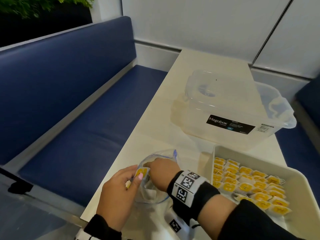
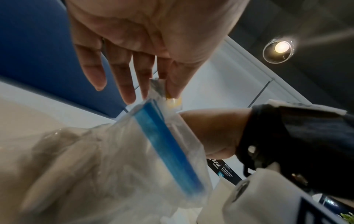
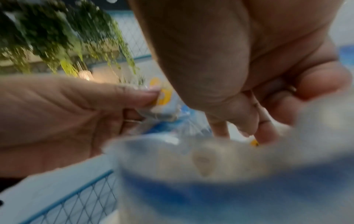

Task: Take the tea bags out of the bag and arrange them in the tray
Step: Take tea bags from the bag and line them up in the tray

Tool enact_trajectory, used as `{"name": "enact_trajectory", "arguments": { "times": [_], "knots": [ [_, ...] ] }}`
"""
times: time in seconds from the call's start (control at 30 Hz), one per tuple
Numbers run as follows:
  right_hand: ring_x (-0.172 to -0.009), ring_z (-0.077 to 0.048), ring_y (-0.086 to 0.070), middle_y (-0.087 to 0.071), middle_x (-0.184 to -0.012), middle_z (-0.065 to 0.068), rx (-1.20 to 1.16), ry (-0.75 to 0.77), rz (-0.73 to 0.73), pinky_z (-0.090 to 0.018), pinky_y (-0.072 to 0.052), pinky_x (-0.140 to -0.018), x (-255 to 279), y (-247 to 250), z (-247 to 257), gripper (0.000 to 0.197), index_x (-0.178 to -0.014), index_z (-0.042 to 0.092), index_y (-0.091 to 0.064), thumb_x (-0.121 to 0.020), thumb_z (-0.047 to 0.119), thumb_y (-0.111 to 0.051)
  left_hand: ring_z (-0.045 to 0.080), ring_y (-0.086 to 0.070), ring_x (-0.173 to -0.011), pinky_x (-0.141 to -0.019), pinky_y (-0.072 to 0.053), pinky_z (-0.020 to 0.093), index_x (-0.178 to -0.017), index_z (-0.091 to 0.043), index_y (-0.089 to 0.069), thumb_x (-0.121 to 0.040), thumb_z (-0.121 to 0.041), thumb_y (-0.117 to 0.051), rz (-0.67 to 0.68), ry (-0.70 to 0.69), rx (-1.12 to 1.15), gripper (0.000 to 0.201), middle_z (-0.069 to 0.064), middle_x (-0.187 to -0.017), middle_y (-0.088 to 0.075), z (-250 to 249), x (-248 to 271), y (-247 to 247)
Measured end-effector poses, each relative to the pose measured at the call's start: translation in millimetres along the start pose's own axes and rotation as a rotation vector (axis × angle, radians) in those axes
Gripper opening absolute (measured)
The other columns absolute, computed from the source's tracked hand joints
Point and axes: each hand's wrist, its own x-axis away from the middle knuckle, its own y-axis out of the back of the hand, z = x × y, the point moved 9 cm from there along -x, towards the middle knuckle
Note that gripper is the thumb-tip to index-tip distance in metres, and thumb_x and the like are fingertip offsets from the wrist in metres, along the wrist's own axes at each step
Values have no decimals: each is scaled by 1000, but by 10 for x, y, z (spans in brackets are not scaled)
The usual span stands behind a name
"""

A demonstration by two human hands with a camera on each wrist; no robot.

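A clear zip bag (image 1: 152,193) with a blue seal strip (image 2: 166,144) lies open at the table's near left edge. My left hand (image 1: 138,175) pinches its rim together with a yellow-labelled tea bag (image 1: 142,171) between thumb and fingers (image 2: 172,84). My right hand (image 1: 155,168) reaches down into the bag's mouth. In the blurred right wrist view its fingertips (image 3: 266,136) touch a yellow-labelled tea bag (image 3: 254,143); a grip does not show. To the right, the white tray (image 1: 259,156) holds rows of several yellow-labelled tea bags (image 1: 245,186).
A clear Megabox storage box (image 1: 225,110) stands on the cream table (image 1: 155,127) just behind the tray. A blue padded bench (image 1: 69,101) runs along the table's left edge, and a white wall closes the far end.
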Motion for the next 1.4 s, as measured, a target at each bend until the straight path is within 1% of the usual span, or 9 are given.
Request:
{"name": "enact_trajectory", "arguments": {
  "times": [0.17, 0.3, 0.43, 0.6, 0.73, 0.93, 1.07, 1.27, 1.4],
  "knots": [
    [-119, -32, -53, -56, -129, -16, 83, -56, 53, -42, -42, -100, -103, -79, -44, 34, -126, 4, -53, -95, 18, -47, -4, -58, -87, -61, -39, 0, -93, -38, -66, -87, -35, -57, 17, 30, -24, 11, -29, -93, -60, 10, -17, 4],
    [-105, -32, -60, -63, -113, -14, 115, -66, -82, -37, -47, -82, -53, 57, -51, 20, -107, 5, -62, -89, 8, -52, -2, -59, -86, -61, -38, 2, -85, -45, -61, -86, -35, -58, 27, 20, -21, 10, -31, -91, -59, -18, -27, -6],
    [-100, -32, -62, -65, -106, -14, 166, -30, -116, -33, -40, -71, 17, 114, -20, 9, -90, 9, -60, -87, 4, -53, -1, -61, -86, -62, -38, 1, -86, -38, -67, -86, -33, -60, 14, 6, -21, 9, -26, -93, -63, -7, -35, -4],
    [-95, -36, -59, -55, -109, -16, 124, 55, -225, -32, -32, -57, 151, 235, 29, 18, -101, 3, -62, -86, 5, -52, -6, -60, -85, -63, -39, -2, -81, -39, -69, -86, -29, -62, -12, -13, 2, 13, -28, -88, -65, -30, -48, 34],
    [-88, -32, -55, -60, -102, -12, -112, 57, -367, -31, -29, -64, 301, 369, -39, 7, -93, 15, -51, -88, 9, -50, -6, -60, -85, -64, -38, -2, -86, -34, -73, -86, -27, -62, -49, -10, 6, 12, -26, -89, -68, -31, -63, 60],
    [-94, -22, -58, -64, -101, -2, -398, -60, -401, -30, -43, -78, 368, 426, -326, 12, -95, 19, -66, -86, 19, -59, -3, -59, -89, -70, -37, 4, -97, -29, -73, -88, -31, -59, -50, -2, -19, 16, -25, -95, -64, -58, -67, 40],
    [-88, -20, -59, -63, -89, 2, -512, -86, -395, -30, -44, -76, 430, 415, -409, 8, -93, 19, -63, -88, 18, -57, -1, -59, -89, -69, -38, 4, -97, -27, -73, -88, -30, -60, -71, 1, 5, 16, -23, -96, -64, -86, -50, 61],
    [-96, -18, -54, -55, -96, 3, -479, -73, -393, -28, -37, -75, 505, 463, -380, 7, -91, 18, -63, -88, 20, -58, -2, -57, -89, -70, -40, 7, -95, -28, -69, -87, -29, -59, -96, -27, 23, 12, -21, -96, -62, -170, -22, 82],
    [-81, -13, -47, -52, -93, 6, -532, -28, -448, -28, -34, -71, 582, 596, -354, 7, -83, 23, -55, -89, 19, -56, 1, -58, -85, -69, -42, 11, -83, -31, -65, -88, -28, -59, -144, -57, 25, 8, -20, -88, -62, -214, -5, 141]
  ]
}}
